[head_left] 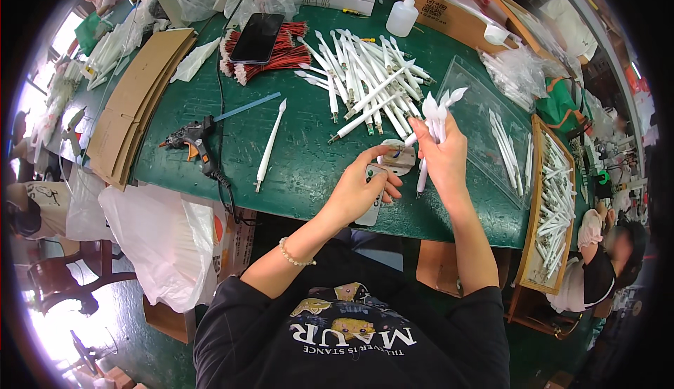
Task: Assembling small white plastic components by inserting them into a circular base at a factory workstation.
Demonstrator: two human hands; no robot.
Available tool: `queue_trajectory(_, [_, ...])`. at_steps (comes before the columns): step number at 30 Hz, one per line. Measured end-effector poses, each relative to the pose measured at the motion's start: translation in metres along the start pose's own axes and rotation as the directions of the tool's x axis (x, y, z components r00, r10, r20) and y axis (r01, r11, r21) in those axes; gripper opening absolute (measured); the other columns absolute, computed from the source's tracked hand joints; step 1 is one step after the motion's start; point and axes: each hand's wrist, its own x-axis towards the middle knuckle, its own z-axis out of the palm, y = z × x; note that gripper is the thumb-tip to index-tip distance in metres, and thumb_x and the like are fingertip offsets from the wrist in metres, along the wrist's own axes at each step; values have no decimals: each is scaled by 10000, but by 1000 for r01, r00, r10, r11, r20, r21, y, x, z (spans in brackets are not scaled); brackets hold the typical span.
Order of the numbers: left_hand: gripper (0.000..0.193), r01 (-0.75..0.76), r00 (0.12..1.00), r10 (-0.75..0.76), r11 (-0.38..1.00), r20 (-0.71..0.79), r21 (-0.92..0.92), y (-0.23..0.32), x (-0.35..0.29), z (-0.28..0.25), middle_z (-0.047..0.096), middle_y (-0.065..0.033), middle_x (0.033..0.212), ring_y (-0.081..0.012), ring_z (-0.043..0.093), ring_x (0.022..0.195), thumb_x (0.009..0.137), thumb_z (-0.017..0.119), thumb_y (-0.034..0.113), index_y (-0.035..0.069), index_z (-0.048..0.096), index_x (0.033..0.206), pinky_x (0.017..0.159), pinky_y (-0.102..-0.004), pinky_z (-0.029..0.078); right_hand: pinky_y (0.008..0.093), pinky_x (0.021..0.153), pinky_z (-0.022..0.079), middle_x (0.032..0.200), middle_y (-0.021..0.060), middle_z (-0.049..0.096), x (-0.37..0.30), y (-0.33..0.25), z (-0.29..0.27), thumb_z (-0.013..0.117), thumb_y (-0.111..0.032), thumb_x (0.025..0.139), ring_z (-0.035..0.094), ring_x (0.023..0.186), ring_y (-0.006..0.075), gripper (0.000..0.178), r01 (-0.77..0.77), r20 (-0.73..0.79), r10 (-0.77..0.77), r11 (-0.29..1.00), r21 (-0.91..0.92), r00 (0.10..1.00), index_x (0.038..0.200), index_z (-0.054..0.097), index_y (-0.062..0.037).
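Note:
My right hand (444, 152) is closed round several white candle-shaped sticks with flame-shaped tips (435, 111), which point up and away from me. Left of it, near the table's front edge, my left hand (361, 187) has its fingers bent and spread apart, with nothing visible held in them. Under that hand lies a flat white device (370, 210), partly covered by the palm. A small pale round piece (400, 161) sits between the two hands, close to the left fingertips. Beyond them is a loose heap of white candle sticks (372, 80). One single candle stick (272, 147) lies apart on the left.
A hot glue gun (193, 143) with its cable lies left, near stacked cardboard (144, 101). A black phone (258, 38) rests on bundled red wires (289, 41). A white squeeze bottle (402, 17) stands at the back. Rightward are a clear sheet (477, 150) and a wooden tray (535, 199) of sticks; another person sits beyond.

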Motion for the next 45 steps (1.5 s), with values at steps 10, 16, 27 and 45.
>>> queue_trajectory(10, [456,7,1000,-7,1000,11,-11,-1,1,-1,631,-161,915,-181,656,737,921,411,5,-56,332,1366,652,-280,536,233,476,385,653,-4,558,1,1,6,695,-228,877,462,521,55,267,26,-2,-27,997,-70,1000,1010,611,-11])
queue_trajectory(16, [403,-18,1000,16,998,-23,-60,-2,-1,-1,633,-172,913,-184,658,741,909,412,-11,-48,356,1306,654,-284,537,234,474,384,657,-4,558,0,1,5,695,-229,876,466,521,55,271,20,5,-20,998,-53,1000,1020,611,-15])
queue_trajectory(27, [314,-15,999,11,996,-42,-88,-2,-4,-5,644,-186,954,-191,660,784,925,449,15,-29,374,1227,670,-270,520,231,484,388,656,-6,552,2,-1,8,701,-235,870,468,524,60,290,14,17,-13,998,-58,1000,1029,610,-10])
queue_trajectory(45, [262,-21,1000,21,997,9,-68,4,-2,-2,643,-155,926,-162,650,720,939,494,71,-48,494,1173,633,-269,534,242,460,371,586,3,541,93,-27,12,638,-309,887,511,499,78,296,23,172,-19,1000,-18,985,918,588,-19])
